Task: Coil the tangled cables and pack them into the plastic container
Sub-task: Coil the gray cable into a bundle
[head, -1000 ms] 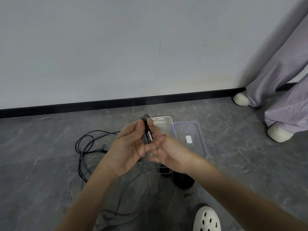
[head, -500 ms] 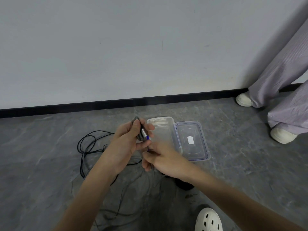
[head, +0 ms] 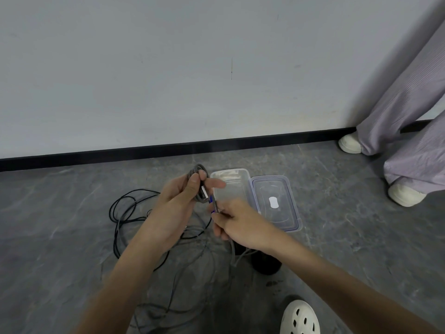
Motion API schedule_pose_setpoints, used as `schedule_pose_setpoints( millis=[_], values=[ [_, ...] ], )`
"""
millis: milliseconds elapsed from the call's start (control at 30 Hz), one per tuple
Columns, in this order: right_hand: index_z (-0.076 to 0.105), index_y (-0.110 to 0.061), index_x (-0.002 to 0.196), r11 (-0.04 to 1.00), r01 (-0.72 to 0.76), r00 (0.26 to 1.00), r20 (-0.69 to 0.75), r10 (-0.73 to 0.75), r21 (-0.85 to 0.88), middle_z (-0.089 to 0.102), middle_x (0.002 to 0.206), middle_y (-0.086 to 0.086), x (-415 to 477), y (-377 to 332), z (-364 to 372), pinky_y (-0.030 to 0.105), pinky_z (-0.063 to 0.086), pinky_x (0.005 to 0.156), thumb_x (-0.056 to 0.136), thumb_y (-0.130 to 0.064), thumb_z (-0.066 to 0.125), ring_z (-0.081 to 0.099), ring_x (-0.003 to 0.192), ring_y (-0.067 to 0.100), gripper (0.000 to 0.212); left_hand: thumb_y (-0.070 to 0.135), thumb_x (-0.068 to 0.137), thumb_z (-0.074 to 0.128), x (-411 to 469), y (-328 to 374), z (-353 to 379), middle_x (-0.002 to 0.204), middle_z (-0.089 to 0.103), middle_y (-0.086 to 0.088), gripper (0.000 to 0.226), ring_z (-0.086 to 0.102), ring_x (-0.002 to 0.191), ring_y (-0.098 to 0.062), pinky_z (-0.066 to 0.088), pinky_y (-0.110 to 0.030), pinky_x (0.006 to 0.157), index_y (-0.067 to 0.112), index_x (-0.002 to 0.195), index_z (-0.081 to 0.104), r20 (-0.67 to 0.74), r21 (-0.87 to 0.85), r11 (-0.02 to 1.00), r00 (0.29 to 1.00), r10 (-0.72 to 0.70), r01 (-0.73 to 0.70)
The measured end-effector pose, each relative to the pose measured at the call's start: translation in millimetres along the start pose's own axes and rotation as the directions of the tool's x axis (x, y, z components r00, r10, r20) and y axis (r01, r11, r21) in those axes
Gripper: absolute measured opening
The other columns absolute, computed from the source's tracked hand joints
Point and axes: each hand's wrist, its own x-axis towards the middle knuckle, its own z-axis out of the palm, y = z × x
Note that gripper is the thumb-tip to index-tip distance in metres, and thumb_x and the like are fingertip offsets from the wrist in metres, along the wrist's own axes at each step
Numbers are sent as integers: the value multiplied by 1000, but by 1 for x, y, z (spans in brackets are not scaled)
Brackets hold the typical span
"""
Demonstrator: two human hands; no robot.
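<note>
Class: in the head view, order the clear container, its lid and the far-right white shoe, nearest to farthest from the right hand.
1. Container, just beyond the right hand.
2. Lid, beside it, rightward.
3. White shoe, far right.

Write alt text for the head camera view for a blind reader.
A person's left hand holds a small coil of grey braided cable while the right hand pinches its loose run just below, above a grey floor. A clear plastic container sits open beside its lid, with tangled black cables to the left; another person's legs stand at the far right.
</note>
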Motion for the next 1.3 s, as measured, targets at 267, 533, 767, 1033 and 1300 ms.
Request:
schedule_pose_setpoints(
  millis=[267, 533, 767, 1033, 1300],
  values=[
    [42, -7, 75, 999, 47, 998, -51, -47, -13, 40, 54, -3, -4, -6, -1, 19, 32, 48, 102, -10, 37, 38, 38, 0, 28, 20, 99, 39, -1, 2, 1, 84, 67, 4, 18, 61, 82, -10, 48, -20, 79, 9, 98, 53, 107, -109, 993, 993, 53, -41],
    [50, -13, 79, 995, 85, 987, 141, -76, -58, 55, 58, -7, -10, -17, 6, 16, 42, 51, 102, -18, 41, 50, 47, 2, 25, 20, 101, 41, 0, -4, 7, 71, 54, 10, 17, 53, 78, -10, 45, -19, 79, 14, 91, 52, -32, 13, 992, 992, 126, -125],
    [55, -18, 96, 993, 18, 970, 238, -46, 116, 62, 62, -7, -18, -17, 2, 20, 45, 63, 98, -15, 49, 61, 61, 11, 7, 11, 104, 37, 2, -7, -1, 74, 64, 16, 23, 61, 78, 2, 45, -9, 77, 19, 95, 56, -139, 383, 915, 971, 193, -127],
    [66, -2, 97, 997, -29, 997, 68, 24, 72, 44, 52, -12, -15, -17, -19, 25, 35, 55, 97, -26, 54, 41, 51, 7, 27, 7, 104, 36, 5, -6, -16, 76, 63, 12, 30, 59, 80, -3, 43, -13, 81, 23, 86, 55, -62, 605, 789, 982, 176, -103],
    [56, -7, 102, 769, -204, 932, 362, -38, 606, 56, 63, 1, -27, -24, -22, 48, 50, 88, 95, -4, 53, 61, 65, 15, 9, 5, 101, 40, 2, -2, -14, 69, 55, 13, 21, 53, 62, 6, 38, -6, 60, 11, 86, 53, -13, 834, 536, 965, 262, -134]
  ],
)
